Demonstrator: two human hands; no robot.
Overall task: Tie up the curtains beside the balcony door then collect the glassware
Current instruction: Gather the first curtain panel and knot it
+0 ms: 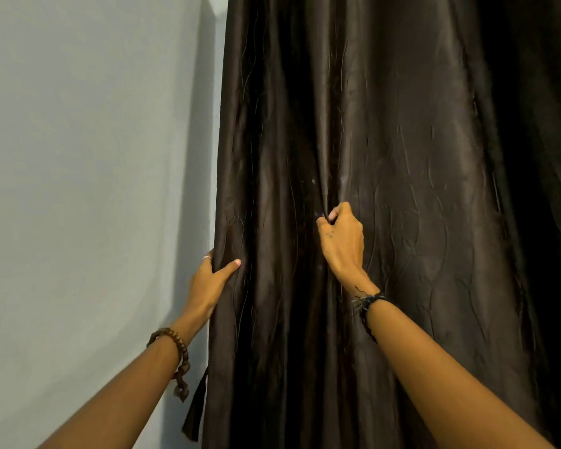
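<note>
Against the wall: a dark brown curtain (386, 189) hangs in long folds, filling the middle and right of the view, its left edge beside the pale wall (78, 157).
Left hand (209, 280): grips the curtain's left edge, thumb across the front, fingers tucked behind the cloth.
Right hand (340, 234): pinches a fold near the curtain's middle, fingers curled on the fabric.
Wrists: a wooden bead bracelet (178, 354) on the left, a dark cord band (368, 306) on the right.
Strap: a dark strip (196, 406) hangs by the curtain's lower left edge.
</note>
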